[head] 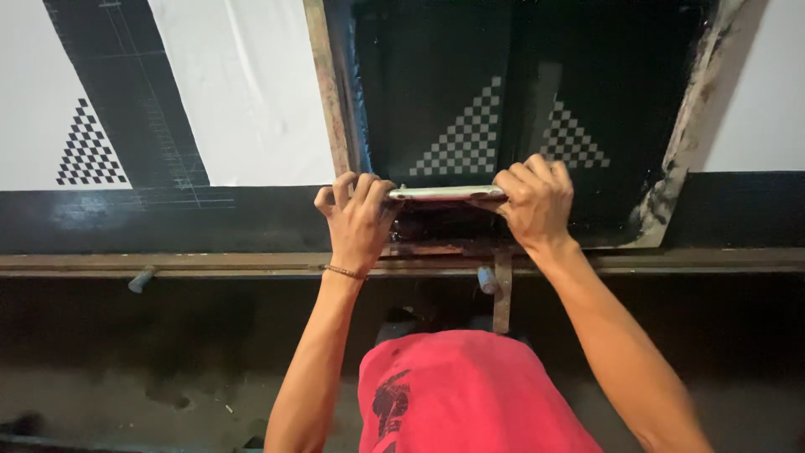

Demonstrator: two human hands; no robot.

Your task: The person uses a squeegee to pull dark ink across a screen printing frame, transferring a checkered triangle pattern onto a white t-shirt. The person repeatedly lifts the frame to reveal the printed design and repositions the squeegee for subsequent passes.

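Both hands are gripping a squeegee (pixel 447 194) by its ends: the left hand (pixel 359 220) is clenching the left end, the right hand (pixel 537 204) the right end. The squeegee is lying flat across the near edge of a dark screen (pixel 436 92), just below its pale checkered triangles (pixel 470 138). The wooden frame (pixel 329 92) is sitting on white cloth (pixel 243 84) printed with a black band and a checkered triangle (pixel 88 151)

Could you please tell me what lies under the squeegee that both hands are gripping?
Under the squeegee lies the dark printing screen with its checkered triangle. The left hand and right hand hide its ends; beneath the mesh is unseen.
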